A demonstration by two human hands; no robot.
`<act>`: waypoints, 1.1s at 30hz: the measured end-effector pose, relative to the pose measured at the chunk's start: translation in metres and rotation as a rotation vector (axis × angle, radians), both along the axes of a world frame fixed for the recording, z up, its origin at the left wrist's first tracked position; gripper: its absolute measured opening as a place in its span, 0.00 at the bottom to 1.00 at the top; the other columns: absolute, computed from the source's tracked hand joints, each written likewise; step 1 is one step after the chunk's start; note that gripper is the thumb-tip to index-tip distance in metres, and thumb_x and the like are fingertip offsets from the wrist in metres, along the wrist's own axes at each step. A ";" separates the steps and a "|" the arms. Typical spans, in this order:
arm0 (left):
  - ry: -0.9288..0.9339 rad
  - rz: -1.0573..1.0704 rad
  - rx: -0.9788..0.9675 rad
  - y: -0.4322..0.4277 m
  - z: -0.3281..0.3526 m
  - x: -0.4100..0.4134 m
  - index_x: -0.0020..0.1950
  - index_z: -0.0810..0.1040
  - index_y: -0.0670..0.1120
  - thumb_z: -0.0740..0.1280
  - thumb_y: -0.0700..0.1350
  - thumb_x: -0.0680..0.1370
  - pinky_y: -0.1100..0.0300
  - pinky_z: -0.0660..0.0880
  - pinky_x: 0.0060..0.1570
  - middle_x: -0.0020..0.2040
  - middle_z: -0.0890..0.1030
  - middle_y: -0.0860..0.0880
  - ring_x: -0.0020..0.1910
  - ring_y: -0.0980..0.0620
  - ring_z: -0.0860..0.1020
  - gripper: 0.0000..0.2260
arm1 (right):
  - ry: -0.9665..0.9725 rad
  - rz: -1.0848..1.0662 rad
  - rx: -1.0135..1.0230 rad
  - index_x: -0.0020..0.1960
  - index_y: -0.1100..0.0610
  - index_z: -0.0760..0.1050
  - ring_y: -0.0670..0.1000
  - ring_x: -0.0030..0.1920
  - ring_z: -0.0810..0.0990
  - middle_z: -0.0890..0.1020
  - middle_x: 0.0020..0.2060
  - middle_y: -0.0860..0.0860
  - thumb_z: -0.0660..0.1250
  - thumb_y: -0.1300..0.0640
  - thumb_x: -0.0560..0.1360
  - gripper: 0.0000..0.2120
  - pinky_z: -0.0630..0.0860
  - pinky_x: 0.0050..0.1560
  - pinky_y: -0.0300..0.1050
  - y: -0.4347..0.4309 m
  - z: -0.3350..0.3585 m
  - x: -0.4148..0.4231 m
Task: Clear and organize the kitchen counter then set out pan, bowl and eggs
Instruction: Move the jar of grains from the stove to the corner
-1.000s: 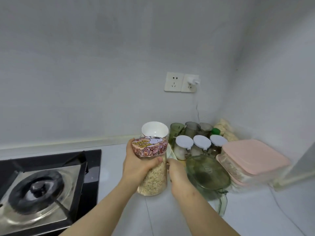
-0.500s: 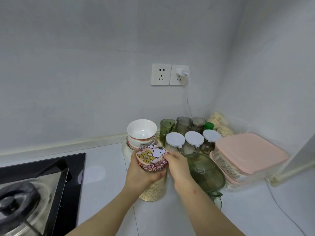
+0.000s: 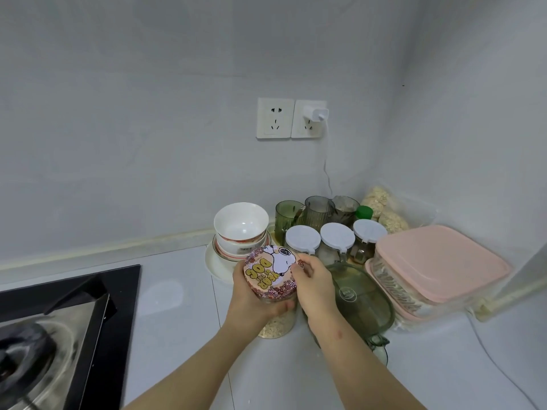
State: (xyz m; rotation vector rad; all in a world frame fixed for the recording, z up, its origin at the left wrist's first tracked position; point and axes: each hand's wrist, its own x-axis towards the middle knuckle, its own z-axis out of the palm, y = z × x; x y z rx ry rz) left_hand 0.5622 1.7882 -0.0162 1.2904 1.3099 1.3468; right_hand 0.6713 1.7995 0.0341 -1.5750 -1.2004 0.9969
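Two hands hold one thing. The left hand (image 3: pixel 254 297) wraps its fingers and thumb round the clear body of the jar (image 3: pixel 276 324), just under the top. The right hand (image 3: pixel 313 285) curls its fingers over the right edge of the printed lid (image 3: pixel 270 272), which tips toward the camera. The jar's base sits at, or barely above, the white counter (image 3: pixel 177 306); which of the two cannot be told.

The jar looks like glass or hard clear plastic and is part filled with pale flakes. It is probably stiff, smooth-walled and moderately heavy, with the weight low down. The wall is likely slippery, so a full wrap round the body seems safer than lifting by the lid, which may turn or come loose. If it is glass it should be set down gently, as the neighbours are hard too.

Just beyond the hands, on the far side, a stack of white bowls (image 3: pixel 241 226) rests on a pale plate (image 3: pixel 216 263). To the right of these stand three white-capped jars (image 3: pixel 302 238), with green tumblers (image 3: pixel 285 216) behind them. A green glass dish (image 3: pixel 361 300) lies directly right of the right hand, and a pink-lidded box (image 3: pixel 438 261) sits further right against the wall. At the near left is the black hob (image 3: pixel 59 321). Between the bowls and the dish there is little room, so the jar probably needs a straight, upright placing.
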 end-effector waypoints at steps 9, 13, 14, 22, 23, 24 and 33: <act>0.167 -0.036 -0.037 0.017 -0.010 0.004 0.64 0.53 0.51 0.81 0.39 0.56 0.67 0.67 0.61 0.62 0.68 0.52 0.64 0.54 0.68 0.47 | -0.083 -0.001 0.016 0.66 0.55 0.70 0.52 0.61 0.75 0.77 0.62 0.52 0.57 0.57 0.80 0.15 0.74 0.59 0.47 0.019 -0.002 0.010; 0.249 0.015 -0.068 0.015 -0.009 0.005 0.71 0.54 0.45 0.81 0.45 0.56 0.56 0.65 0.68 0.67 0.65 0.47 0.68 0.49 0.65 0.51 | -0.118 0.001 0.026 0.66 0.55 0.70 0.52 0.60 0.76 0.77 0.61 0.53 0.57 0.55 0.81 0.15 0.75 0.55 0.45 0.022 -0.005 0.009; 0.260 0.021 -0.066 0.014 -0.008 0.006 0.71 0.54 0.44 0.81 0.43 0.57 0.57 0.64 0.68 0.67 0.64 0.46 0.68 0.49 0.64 0.50 | -0.121 -0.002 0.028 0.66 0.55 0.70 0.52 0.60 0.76 0.77 0.61 0.53 0.57 0.55 0.81 0.15 0.75 0.55 0.44 0.022 -0.005 0.009; 0.269 0.027 -0.113 0.012 -0.006 0.006 0.72 0.54 0.44 0.81 0.41 0.59 0.55 0.64 0.69 0.67 0.64 0.46 0.69 0.48 0.63 0.49 | -0.112 -0.004 0.018 0.66 0.54 0.70 0.53 0.60 0.76 0.77 0.61 0.53 0.57 0.54 0.81 0.15 0.75 0.58 0.48 0.020 -0.004 0.008; 0.254 0.027 -0.126 0.012 -0.006 0.006 0.71 0.54 0.45 0.81 0.41 0.59 0.54 0.64 0.69 0.67 0.64 0.47 0.68 0.48 0.64 0.49 | -0.113 -0.007 0.015 0.66 0.54 0.70 0.53 0.60 0.76 0.77 0.61 0.52 0.57 0.54 0.81 0.15 0.75 0.58 0.48 0.020 -0.003 0.008; 0.243 0.028 -0.140 0.011 -0.003 0.006 0.71 0.55 0.46 0.82 0.42 0.58 0.52 0.65 0.69 0.67 0.65 0.47 0.68 0.48 0.64 0.50 | -0.112 -0.011 0.014 0.66 0.54 0.70 0.53 0.60 0.76 0.77 0.61 0.53 0.57 0.54 0.81 0.15 0.75 0.58 0.48 0.019 -0.003 0.008; 0.238 0.020 -0.210 0.004 0.008 0.010 0.72 0.57 0.49 0.75 0.60 0.46 0.48 0.68 0.66 0.66 0.68 0.48 0.65 0.47 0.69 0.57 | -0.102 -0.026 0.008 0.66 0.55 0.71 0.53 0.60 0.76 0.78 0.60 0.53 0.57 0.53 0.80 0.16 0.73 0.61 0.51 0.008 0.001 0.007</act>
